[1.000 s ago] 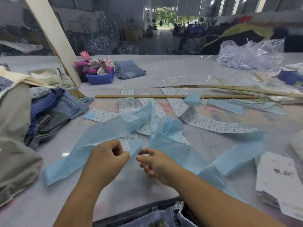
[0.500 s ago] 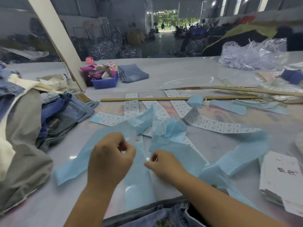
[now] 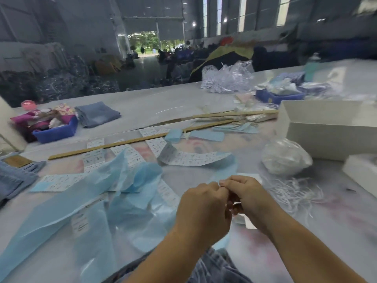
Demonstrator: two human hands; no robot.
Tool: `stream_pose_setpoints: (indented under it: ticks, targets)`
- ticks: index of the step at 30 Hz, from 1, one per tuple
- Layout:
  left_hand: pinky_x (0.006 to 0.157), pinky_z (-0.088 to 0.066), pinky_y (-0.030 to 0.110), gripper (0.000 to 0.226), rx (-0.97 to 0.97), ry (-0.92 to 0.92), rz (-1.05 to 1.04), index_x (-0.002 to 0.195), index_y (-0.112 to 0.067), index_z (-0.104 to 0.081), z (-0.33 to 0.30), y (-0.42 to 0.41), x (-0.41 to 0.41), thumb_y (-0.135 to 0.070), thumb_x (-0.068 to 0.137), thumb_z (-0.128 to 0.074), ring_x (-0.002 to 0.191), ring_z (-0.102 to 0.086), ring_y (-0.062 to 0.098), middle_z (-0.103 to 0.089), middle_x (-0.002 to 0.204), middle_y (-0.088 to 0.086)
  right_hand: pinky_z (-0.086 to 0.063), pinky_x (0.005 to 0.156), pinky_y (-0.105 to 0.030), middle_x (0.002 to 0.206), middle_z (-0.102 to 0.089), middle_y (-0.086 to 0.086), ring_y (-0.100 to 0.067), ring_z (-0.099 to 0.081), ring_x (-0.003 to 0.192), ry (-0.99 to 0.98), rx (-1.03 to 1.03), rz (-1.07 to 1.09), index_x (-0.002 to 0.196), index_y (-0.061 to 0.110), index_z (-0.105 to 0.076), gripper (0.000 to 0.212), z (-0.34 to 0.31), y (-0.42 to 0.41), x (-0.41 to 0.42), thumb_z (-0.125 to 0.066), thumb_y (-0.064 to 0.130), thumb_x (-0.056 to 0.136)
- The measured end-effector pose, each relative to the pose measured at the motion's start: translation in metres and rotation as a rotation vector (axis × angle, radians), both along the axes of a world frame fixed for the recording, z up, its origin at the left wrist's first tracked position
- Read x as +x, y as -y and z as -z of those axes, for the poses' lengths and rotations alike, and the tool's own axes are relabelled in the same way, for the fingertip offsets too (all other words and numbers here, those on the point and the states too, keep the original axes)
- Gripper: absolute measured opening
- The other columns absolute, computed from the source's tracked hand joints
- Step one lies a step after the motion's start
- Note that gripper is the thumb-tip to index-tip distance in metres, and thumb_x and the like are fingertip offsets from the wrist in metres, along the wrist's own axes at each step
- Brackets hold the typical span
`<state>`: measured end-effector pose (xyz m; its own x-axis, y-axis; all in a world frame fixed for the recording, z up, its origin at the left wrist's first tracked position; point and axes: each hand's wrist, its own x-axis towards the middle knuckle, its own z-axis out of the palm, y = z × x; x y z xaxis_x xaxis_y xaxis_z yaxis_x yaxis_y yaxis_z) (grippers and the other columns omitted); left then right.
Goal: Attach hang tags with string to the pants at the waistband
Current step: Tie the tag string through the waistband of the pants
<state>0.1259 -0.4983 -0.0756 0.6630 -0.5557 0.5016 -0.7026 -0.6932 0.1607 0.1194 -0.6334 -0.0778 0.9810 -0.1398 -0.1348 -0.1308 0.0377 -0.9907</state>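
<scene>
Both hands meet over the bench (image 3: 142, 103), fingers curled and knuckles touching. The left hand (image 3: 204, 209) and right hand (image 3: 246, 198) seem to pinch something small between them; what it is cannot be told, so the grip of each is unclear. Just under the right hand's grip lies a white hang tag (image 3: 243, 220), flat, mostly hidden, so its long axis cannot be told. Right of the grip a loose tangle of white strings (image 3: 293, 194) spreads out. Near the bottom edge, below the wrists, lie blue denim pants (image 3: 214, 266). Left of the grip, light blue tissue strips (image 3: 130, 180) lie crumpled
</scene>
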Motion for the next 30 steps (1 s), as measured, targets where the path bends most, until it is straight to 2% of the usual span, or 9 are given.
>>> stream_pose_setpoints:
  ticks: [6,8,13,16,20,22,24,28,30]
  targets:
    - [0.042,-0.035,0.021,0.023,0.154,0.006,0.086,0.067,-0.022,-0.068,0.008,0.067,-0.005,-0.016,0.046,-0.077,0.047,-0.054,0.018,-0.059,0.059,-0.005,-0.031,0.04,-0.02,0.044,-0.049,0.002,-0.011,-0.039,0.039,-0.042,-0.059,0.183,0.064,0.01,-0.06,0.023,0.024,0.069,-0.01,-0.061,-0.003,0.082]
    - [0.043,-0.03,0.021,0.022,0.162,0.023,0.056,0.064,-0.021,-0.067,0.01,0.079,-0.001,-0.015,0.044,-0.075,0.044,-0.05,0.018,-0.054,0.055,-0.003,-0.03,0.045,-0.024,0.043,-0.049,0.003,-0.011,-0.039,0.041,-0.062,-0.144,0.225,0.066,0.012,-0.061,0.017,0.033,0.082,-0.009,-0.066,0.002,0.078]
    - [0.048,-0.023,0.024,0.013,0.007,0.054,0.001,0.055,-0.017,-0.046,0.023,0.097,0.008,-0.012,0.053,-0.057,0.043,-0.04,0.022,-0.044,0.052,0.0,-0.04,0.056,-0.029,0.046,-0.06,0.0,-0.01,-0.049,0.044,-0.116,-0.325,0.277,0.072,0.016,-0.062,0.014,0.045,0.101,0.0,-0.075,0.02,0.075]
    - [0.049,-0.027,0.025,0.007,-0.074,0.083,0.026,0.058,-0.02,-0.045,0.039,0.104,0.009,-0.015,0.063,-0.043,0.045,-0.039,0.022,-0.043,0.054,-0.001,-0.038,0.056,-0.03,0.054,-0.067,-0.002,-0.008,-0.047,0.041,-0.119,-0.28,0.257,0.08,0.017,-0.063,0.012,0.051,0.105,0.006,-0.068,0.008,0.073]
    - [0.048,-0.036,0.027,0.016,-0.053,0.089,0.112,0.064,-0.019,-0.045,0.056,0.104,0.013,-0.017,0.073,-0.059,0.05,-0.042,0.021,-0.047,0.059,-0.002,-0.045,0.059,-0.037,0.054,-0.061,0.003,-0.011,-0.049,0.048,-0.001,-0.325,0.254,0.085,0.023,-0.061,0.023,0.054,0.109,0.015,-0.062,0.001,0.077]
    - [0.05,-0.04,0.028,0.024,-0.104,-0.064,0.116,0.068,-0.021,-0.05,0.061,0.098,0.014,-0.038,0.081,-0.061,0.056,-0.046,0.013,-0.05,0.064,-0.009,-0.049,0.063,-0.041,0.058,-0.061,0.003,-0.011,-0.052,0.052,0.065,-0.383,0.239,0.087,0.027,-0.06,0.023,0.056,0.112,0.017,-0.062,0.004,0.081]
    - [0.055,-0.037,0.018,0.033,-0.257,-0.334,0.048,0.071,-0.025,-0.051,0.063,0.088,0.017,-0.056,0.084,-0.053,0.063,-0.049,0.005,-0.053,0.068,-0.013,-0.049,0.066,-0.041,0.062,-0.062,0.005,-0.01,-0.053,0.055,0.097,-0.384,0.18,0.091,0.028,-0.06,0.023,0.059,0.116,0.016,-0.063,0.006,0.085]
    - [0.055,-0.034,0.018,0.02,-0.361,-0.551,-0.14,0.075,-0.028,-0.053,0.079,0.073,0.035,-0.041,0.088,-0.06,0.064,-0.05,0.005,-0.057,0.073,-0.023,-0.045,0.072,-0.039,0.068,-0.06,0.008,-0.012,-0.054,0.064,0.107,-0.357,0.077,0.098,0.027,-0.058,0.023,0.068,0.118,0.015,-0.063,0.005,0.091]
    - [0.055,-0.036,0.018,0.019,-0.384,-0.647,-0.174,0.074,-0.026,-0.055,0.085,0.072,0.04,-0.038,0.088,-0.061,0.061,-0.05,0.003,-0.057,0.07,-0.024,-0.044,0.07,-0.029,0.067,-0.06,0.01,-0.007,-0.052,0.063,0.12,-0.4,0.086,0.097,0.027,-0.058,0.024,0.072,0.119,0.015,-0.063,0.005,0.091]
